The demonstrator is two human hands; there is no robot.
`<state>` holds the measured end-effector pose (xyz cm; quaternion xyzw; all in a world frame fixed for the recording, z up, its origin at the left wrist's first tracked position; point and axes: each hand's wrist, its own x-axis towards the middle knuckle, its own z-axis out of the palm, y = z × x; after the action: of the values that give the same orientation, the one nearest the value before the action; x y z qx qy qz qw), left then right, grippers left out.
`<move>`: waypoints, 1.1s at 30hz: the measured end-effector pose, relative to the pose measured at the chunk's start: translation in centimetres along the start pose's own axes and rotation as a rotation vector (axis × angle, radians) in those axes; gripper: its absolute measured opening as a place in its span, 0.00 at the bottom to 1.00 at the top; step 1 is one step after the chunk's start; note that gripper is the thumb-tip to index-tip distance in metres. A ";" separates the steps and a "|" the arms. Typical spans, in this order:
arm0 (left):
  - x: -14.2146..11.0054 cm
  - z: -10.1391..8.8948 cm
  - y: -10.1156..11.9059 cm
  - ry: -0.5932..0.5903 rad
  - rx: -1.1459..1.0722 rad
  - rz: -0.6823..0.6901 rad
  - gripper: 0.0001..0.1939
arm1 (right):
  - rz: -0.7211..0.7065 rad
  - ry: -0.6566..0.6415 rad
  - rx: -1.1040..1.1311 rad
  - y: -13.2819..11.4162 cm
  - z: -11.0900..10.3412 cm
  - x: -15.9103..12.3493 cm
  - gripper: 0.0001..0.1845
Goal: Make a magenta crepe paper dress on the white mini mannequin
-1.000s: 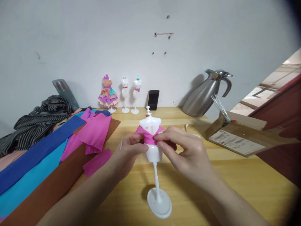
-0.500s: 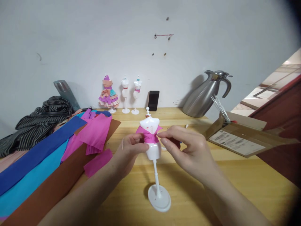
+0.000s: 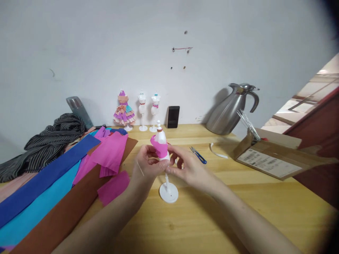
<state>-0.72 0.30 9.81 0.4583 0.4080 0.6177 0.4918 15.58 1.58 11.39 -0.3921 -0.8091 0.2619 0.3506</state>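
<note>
Miniature dress form [image 3: 160,136] in pink fabric [image 3: 161,150], left hand [image 3: 147,165] pinching its waist — right hand [image 3: 191,168] curled alongside, grip unclear, thread snips [image 3: 199,156] farther right

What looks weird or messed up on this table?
Nothing looks spilled. The pink fabric on the nearest miniature dress form sits askew: its top edge juts out on the picture's left. The steel jug and the flask seem to lean outward, but that's probably just the wide lens.

The wooden table [image 3: 169,225] bears fabrics [image 3: 112,151], snips [image 3: 199,155], a jug [image 3: 225,114] and a carton [image 3: 270,162].
</note>
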 end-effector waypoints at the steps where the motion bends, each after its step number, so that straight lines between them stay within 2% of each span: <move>1: 0.0 0.0 -0.1 0.014 0.008 0.010 0.22 | -0.023 0.001 0.047 0.5 0.1 0.2 0.24; 5: -0.1 0.2 0.0 0.015 -0.028 0.022 0.21 | -0.034 -0.003 0.230 2.2 0.1 0.7 0.16; 11: -0.3 0.4 0.3 -0.023 -0.078 -0.063 0.17 | 0.085 0.022 0.516 2.7 0.6 1.2 0.28; 14: 0.1 0.2 0.7 -0.053 -0.062 -0.097 0.16 | 0.106 0.014 0.529 2.5 0.6 1.2 0.24; 16: 0.4 -0.2 1.0 -0.029 -0.019 -0.063 0.15 | 0.096 -0.005 0.484 2.2 0.5 1.2 0.22; 18: 0.7 -0.6 1.3 0.024 0.045 0.041 0.14 | 0.078 -0.006 0.459 2.0 0.3 1.1 0.21; 21: 1.1 -1.4 1.8 0.080 0.220 0.268 0.12 | 0.060 -0.006 0.491 1.6 0.3 1.0 0.21; 25: 1.3 -2.6 2.2 0.060 0.531 0.640 0.14 | 0.051 -0.028 0.557 1.2 0.8 1.0 0.20; 28: 1.4 -3.4 2.3 0.027 0.715 0.863 0.15 | 0.046 -0.044 0.567 1.1 1.0 1.0 0.20; 31: 1.3 -3.7 2.2 0.001 0.800 1.014 0.15 | 0.071 -0.057 0.573 1.0 1.1 0.8 0.20; 33: 1.2 -3.7 2.1 -0.003 0.806 1.062 0.15 | 0.077 -0.056 0.579 1.0 1.2 0.7 0.20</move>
<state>-4.91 0.95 11.07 0.7458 0.3252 0.5746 -0.0883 14.78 2.54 10.28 -0.2990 -0.6946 0.5057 0.4152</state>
